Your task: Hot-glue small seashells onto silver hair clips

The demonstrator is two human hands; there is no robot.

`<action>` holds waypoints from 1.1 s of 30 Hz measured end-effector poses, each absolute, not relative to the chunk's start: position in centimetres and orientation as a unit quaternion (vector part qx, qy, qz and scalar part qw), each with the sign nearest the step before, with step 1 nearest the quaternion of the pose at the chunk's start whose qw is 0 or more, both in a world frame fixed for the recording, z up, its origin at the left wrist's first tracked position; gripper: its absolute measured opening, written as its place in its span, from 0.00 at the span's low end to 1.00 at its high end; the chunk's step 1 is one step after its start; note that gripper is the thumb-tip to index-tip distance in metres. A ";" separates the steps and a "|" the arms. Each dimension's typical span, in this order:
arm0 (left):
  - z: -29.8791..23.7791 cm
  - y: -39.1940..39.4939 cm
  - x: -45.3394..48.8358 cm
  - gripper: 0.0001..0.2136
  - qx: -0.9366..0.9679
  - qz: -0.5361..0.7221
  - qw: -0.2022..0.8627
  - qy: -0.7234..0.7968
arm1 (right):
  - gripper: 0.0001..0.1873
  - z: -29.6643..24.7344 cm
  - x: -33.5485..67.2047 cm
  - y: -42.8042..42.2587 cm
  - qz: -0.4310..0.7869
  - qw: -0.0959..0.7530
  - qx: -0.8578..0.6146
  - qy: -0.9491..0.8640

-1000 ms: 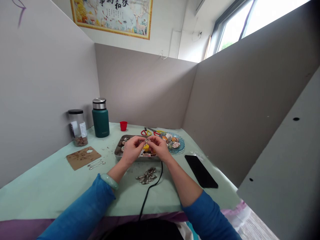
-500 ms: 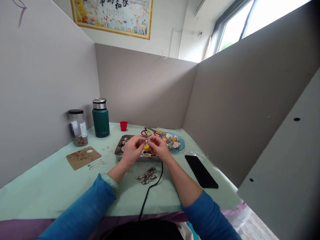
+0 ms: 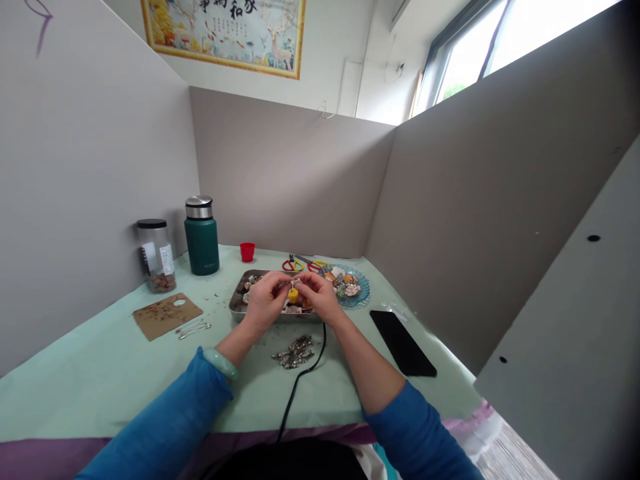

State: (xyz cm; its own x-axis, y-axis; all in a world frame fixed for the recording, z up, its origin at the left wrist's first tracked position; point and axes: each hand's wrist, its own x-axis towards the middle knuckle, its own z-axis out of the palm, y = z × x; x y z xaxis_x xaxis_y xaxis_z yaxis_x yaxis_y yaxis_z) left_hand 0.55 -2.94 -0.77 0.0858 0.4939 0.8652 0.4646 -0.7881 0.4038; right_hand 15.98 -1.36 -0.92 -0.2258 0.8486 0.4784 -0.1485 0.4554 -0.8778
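Over a metal tray [image 3: 237,312] my left hand [image 3: 265,301] and my right hand [image 3: 321,297] meet, fingertips pinched together. Between them is a small silvery metal piece [image 3: 295,283], gripped from both sides; its exact kind is too small to make out. Inside the tray lie small mixed decorative pieces, among them a yellow one [image 3: 293,294] showing between my hands. Much of the tray is hidden behind my hands. On the tablecloth nearer to me is a loose pile of small metal clips or pins [image 3: 295,352].
Right of the tray stands a blue plate [image 3: 367,290] of colourful pieces, with red-and-yellow-handled pliers [image 3: 293,265] behind. A black phone-like slab [image 3: 403,343] lies right. Leftward are cardboard [image 3: 160,321], large safety pins [image 3: 193,328], a jar [image 3: 157,257], a green flask [image 3: 202,243]. A black cord [image 3: 299,380] runs frontward.
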 end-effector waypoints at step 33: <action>-0.7 -2.8 0.6 0.05 0.731 0.607 0.012 0.311 | 0.17 -1.3 16.1 -1.0 0.442 0.555 -0.261 -0.655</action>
